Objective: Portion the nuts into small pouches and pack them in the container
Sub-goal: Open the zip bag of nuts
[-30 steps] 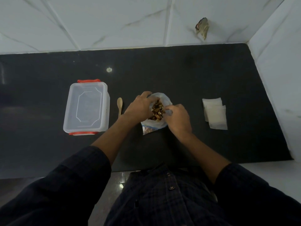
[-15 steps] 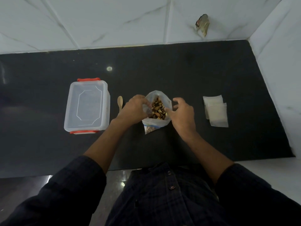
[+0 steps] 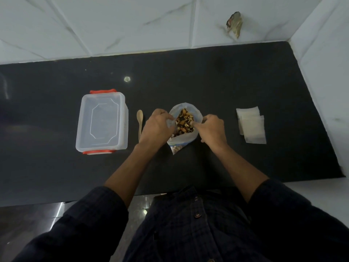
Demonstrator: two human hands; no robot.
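Mid-counter, the left hand (image 3: 155, 125) and right hand (image 3: 212, 129) each pinched a rim of the open nut bag (image 3: 186, 122). The lidded container (image 3: 103, 122) sat toward the counter's (image 3: 245, 82) left edge, the pouches (image 3: 251, 124) toward the right; the far edge had bare room.

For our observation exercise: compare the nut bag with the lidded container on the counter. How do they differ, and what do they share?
The bag is open at the top; the container has its lid on. The bag holds nuts; the container looks empty. The left hand and right hand grip the bag's rim; nobody touches the container. The bag is soft and crumpled; the container is a rigid box. Both are see-through plastic on the counter.
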